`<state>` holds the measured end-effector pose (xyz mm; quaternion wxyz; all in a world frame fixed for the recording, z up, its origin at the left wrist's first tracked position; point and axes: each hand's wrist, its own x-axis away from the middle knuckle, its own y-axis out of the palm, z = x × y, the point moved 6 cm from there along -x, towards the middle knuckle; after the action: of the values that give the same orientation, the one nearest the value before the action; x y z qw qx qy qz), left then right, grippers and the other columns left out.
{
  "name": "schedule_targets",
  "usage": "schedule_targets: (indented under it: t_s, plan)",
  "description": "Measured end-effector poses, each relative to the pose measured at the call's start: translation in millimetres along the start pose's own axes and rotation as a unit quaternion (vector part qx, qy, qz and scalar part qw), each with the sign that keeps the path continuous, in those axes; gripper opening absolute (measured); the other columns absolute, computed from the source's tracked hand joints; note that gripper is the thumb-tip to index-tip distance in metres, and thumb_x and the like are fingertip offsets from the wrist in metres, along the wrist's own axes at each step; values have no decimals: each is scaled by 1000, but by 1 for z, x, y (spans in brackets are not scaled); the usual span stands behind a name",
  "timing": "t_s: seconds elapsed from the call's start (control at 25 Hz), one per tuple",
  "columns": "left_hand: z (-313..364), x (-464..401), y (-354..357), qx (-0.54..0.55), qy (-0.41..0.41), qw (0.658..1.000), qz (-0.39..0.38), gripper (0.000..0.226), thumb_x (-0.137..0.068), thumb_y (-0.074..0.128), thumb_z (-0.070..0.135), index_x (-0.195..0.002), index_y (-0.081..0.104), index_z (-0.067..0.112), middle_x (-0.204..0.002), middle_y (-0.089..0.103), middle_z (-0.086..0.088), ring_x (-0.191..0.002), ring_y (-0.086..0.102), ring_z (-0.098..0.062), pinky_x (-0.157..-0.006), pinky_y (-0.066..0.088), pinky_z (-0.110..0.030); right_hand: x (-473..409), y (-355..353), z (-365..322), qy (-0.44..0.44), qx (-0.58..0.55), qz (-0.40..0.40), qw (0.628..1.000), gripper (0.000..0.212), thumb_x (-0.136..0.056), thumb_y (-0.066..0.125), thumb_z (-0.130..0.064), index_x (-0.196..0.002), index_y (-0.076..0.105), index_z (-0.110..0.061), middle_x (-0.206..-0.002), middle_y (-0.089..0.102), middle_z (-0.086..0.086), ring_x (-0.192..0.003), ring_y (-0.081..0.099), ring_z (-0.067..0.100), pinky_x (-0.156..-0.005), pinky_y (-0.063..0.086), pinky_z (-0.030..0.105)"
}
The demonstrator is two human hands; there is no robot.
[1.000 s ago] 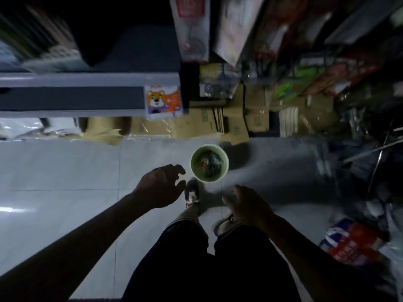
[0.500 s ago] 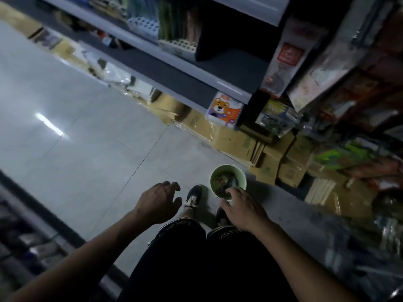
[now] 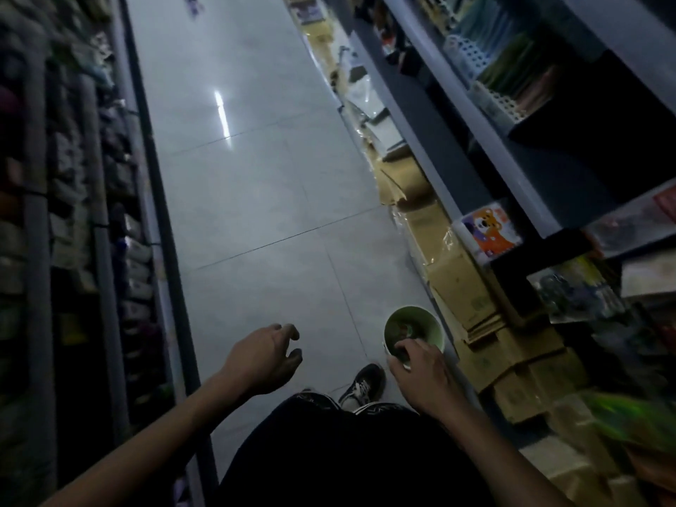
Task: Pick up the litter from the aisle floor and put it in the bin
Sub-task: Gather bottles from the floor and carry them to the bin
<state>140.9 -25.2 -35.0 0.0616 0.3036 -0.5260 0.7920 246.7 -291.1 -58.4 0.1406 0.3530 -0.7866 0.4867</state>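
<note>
Two hands reach forward over the aisle floor point(image 3: 256, 177). The right hand point(image 3: 420, 375) is at the near rim of the green bin point(image 3: 431, 323), its fingers point(image 3: 404, 351) curled over that edge, seemingly gripping the rim, though the light is too dim to be certain. The bin stands upright just ahead of those fingers, close beside the stacked cardboard boxes point(image 3: 461, 287) under the shelves point(image 3: 457, 155), with some dark scraps already inside it. The left hand point(image 3: 261, 358) hangs palm down above bare tile, fingers loosely bent and holding nothing.

What the next move turns on is the remaining litter point(image 3: 194, 3): a small purplish scrap lies far ahead of both sets of fingers, at the distant end of the aisle and somewhat to the left. It is too small and blurred to judge its shape or long axis. The left hand is the free one and lies more in line with it, so it seems the likelier to pick it up, after walking there. Both forearms stretch forward from the body, the left wrist dropped slightly, a dark shoe point(image 3: 362, 386) between them.
</note>
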Motion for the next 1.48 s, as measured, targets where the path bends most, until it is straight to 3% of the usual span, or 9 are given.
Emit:
schedule_targets:
  t_s: [0.44,0.8,1.2,1.48]
  plan:
    - [-37,27,27,66,-65,996,-14,43,-96,48,48,-133,55,27,-126,64,3,-110,62,-21,-87,52,-36,-12,-1,-39,-47,77,6,996,34,-97,57,-39,-123,66,-19,-121,64,3,-111,57,22,-89,46,35]
    - [-53,-17,-3,104,-156,982,-4,44,-97,48,49,-134,56,26,-121,66,2,-104,63,-20,-85,53,-36,-102,-38,-68,-101,82,-34,991,33,-96,58,-39,-121,67,-20,-117,66,-2,-111,59,21,-93,50,37]
    - [-168,-68,-69,182,-265,947,23,43,-92,50,48,-129,60,28,-114,70,5,-102,65,-18,-86,54,-37,-268,-55,-250,-207,141,-70,966,40,-100,53,-41,-130,64,-17,-125,65,1,-115,59,21,-96,52,44]
    - [-246,-182,-197,148,-204,967,44,41,-95,49,46,-130,59,27,-119,68,5,-107,64,-20,-87,53,-37,-354,-91,-323,-153,134,-40,978,38,-99,55,-40,-127,65,-18,-122,66,0,-112,60,20,-93,53,44]
